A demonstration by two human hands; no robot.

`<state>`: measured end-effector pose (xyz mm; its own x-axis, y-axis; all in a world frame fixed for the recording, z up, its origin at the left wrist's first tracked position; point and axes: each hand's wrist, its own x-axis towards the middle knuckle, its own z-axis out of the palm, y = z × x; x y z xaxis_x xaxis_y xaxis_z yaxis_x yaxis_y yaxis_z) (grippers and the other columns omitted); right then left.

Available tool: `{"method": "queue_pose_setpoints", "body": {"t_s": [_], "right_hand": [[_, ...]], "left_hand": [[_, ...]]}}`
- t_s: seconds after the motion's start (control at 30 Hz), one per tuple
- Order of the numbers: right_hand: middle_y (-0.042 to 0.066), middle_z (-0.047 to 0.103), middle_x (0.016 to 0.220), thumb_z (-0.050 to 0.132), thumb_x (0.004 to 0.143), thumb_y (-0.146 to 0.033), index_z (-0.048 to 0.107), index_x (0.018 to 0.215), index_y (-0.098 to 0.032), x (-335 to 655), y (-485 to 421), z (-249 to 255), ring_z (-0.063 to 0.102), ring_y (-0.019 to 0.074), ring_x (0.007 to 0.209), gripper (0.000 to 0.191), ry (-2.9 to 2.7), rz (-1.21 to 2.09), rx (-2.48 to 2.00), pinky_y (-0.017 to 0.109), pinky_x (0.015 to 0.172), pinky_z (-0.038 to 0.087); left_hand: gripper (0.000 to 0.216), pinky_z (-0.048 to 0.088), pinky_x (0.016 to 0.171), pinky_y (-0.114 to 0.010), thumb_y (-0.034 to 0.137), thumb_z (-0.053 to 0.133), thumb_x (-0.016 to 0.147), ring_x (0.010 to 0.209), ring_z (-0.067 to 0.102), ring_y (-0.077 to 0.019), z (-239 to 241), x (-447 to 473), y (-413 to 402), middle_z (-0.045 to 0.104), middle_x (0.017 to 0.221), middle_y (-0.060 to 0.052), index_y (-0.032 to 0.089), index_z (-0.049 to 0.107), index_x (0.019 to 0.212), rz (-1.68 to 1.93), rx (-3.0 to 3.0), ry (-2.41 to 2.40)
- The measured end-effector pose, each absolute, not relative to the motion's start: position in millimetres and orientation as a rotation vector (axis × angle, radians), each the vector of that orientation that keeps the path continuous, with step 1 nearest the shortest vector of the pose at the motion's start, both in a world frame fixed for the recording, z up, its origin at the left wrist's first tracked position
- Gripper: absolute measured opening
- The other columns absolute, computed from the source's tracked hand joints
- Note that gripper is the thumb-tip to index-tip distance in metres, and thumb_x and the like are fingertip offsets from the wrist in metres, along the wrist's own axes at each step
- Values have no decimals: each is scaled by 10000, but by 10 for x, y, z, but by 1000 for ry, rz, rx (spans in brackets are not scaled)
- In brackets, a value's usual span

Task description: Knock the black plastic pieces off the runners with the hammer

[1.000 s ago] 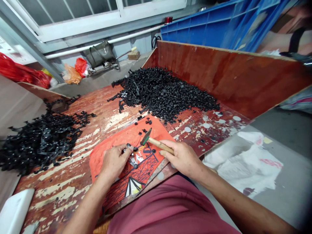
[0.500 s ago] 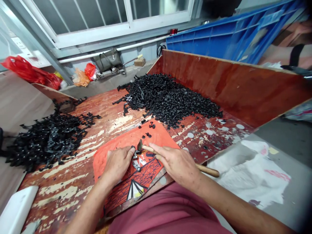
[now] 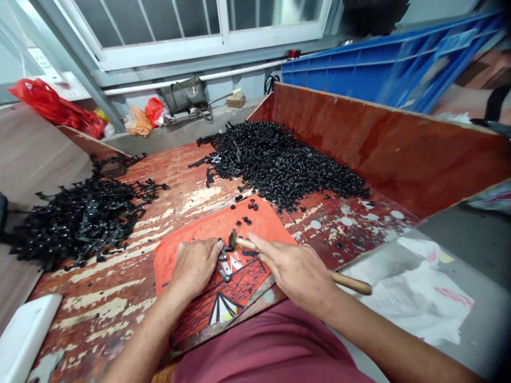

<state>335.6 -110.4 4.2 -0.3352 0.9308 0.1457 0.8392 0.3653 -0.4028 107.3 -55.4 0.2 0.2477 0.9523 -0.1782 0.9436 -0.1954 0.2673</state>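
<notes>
My right hand [image 3: 297,268] is wrapped round the wooden handle of a small hammer [image 3: 351,282], whose metal head stands just right of my left fingertips. With thumb and fingers together, my left hand [image 3: 196,264] presses a small black plastic piece [image 3: 224,266] with round ends against an orange printed cloth [image 3: 175,239]. Part of that piece is hidden under the fingers. Several loose black studs [image 3: 247,219] lie on the cloth beyond the hammer head.
A large heap of black parts [image 3: 275,159] lies at the back, against a red-brown board [image 3: 359,133]. Another black heap [image 3: 83,218] sits at the left. A white box-shaped object [image 3: 30,335] is at the near left, a blue crate [image 3: 359,69] behind the board, and a white sack [image 3: 419,287] at the right.
The view has shifted slightly. The hammer has tilted a little in my right hand, its head now slightly away from my left fingertips. My left hand keeps its hold on the black piece.
</notes>
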Motion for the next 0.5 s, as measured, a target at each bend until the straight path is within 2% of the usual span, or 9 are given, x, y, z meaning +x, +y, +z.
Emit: {"method": "queue_pose_setpoints", "body": {"t_s": [0.1,0.23,0.37,0.5], "right_hand": [[60,739,1068,402,1024,-271,400,1509,-282,3348,-1115,57,690,201,897,486,-2182,334,-1487,302,790,517],[30,747,895,468,998,-263,458,1468,-311,3312,-1138,50,697,209,785,472,-2319,323,-1580,295,695,499],[28,741,967,439,1016,-276,411,1489,-307,3286,-1136,28,699,207,848,475,-2320,317,-1578,293,702,480],[15,742,914,452,1008,-278,440,1464,-323,3297,-1100,27,706,224,802,458,-2369,282,-1632,317,653,461]], "left_hand": [[464,321,737,-339,388,283,1003,863,680,-269,-6,1071,-557,756,851,-96,217,697,885,20,2214,1767],[480,333,738,-342,388,265,1006,872,684,-278,-10,1075,-557,758,864,-99,222,712,947,7,2219,1768],[473,336,734,-343,381,271,1004,901,684,-284,-9,1076,-557,760,894,-105,220,714,962,-12,2223,1781],[501,339,754,-349,382,239,1014,937,687,-285,48,1079,-592,763,918,-106,218,712,1009,32,2229,1740]]}}
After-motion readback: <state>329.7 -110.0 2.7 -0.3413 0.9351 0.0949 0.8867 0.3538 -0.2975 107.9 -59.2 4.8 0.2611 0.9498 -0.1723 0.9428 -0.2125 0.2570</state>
